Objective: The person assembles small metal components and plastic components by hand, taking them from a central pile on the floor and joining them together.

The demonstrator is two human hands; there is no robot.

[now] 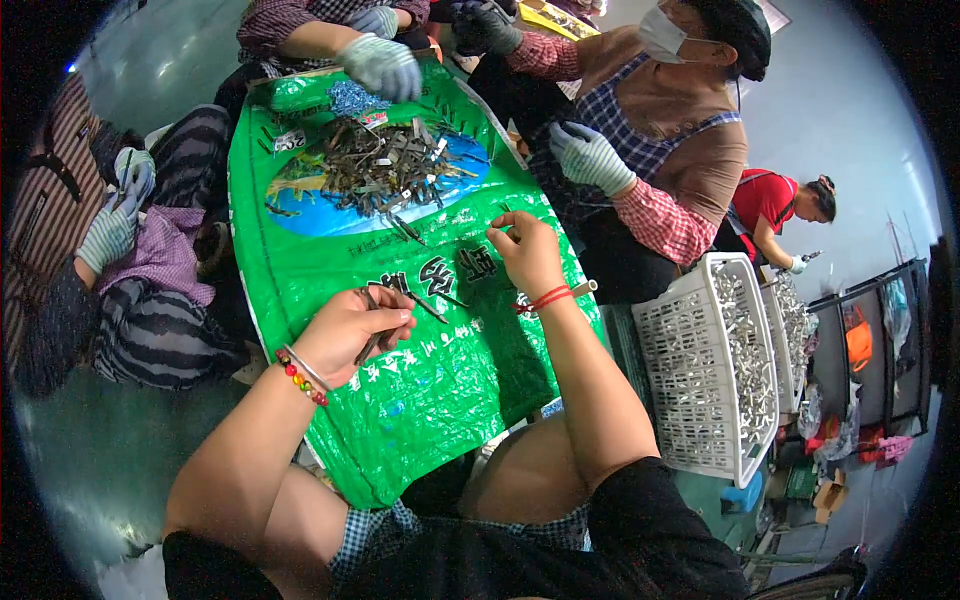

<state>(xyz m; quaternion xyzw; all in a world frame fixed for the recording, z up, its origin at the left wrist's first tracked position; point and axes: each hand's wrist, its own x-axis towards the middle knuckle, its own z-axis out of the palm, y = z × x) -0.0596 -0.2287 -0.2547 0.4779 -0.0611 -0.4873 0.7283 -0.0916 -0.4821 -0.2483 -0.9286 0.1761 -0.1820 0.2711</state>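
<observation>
My left hand [362,328] is closed around a few thin dark strips, their ends poking out past the thumb and below the palm. Two more dark strips [432,308] lie just beyond its fingertips. To the right, my right hand [527,252] is held above the sheet with thumb and forefinger pinched together; whatever is between them is too small to make out. Farther off, a heap of dark and silvery flat metal pieces [385,165] lies on the green plastic sheet [450,375], with a small pile of blue bits [355,98] behind it.
Gloved co-workers sit around the sheet; one gloved hand [380,68] reaches over its far edge, another [592,158] is at the right, more [112,225] at the left. White baskets [690,370] of silvery parts stand at my right. A dark rack [865,345] is beyond.
</observation>
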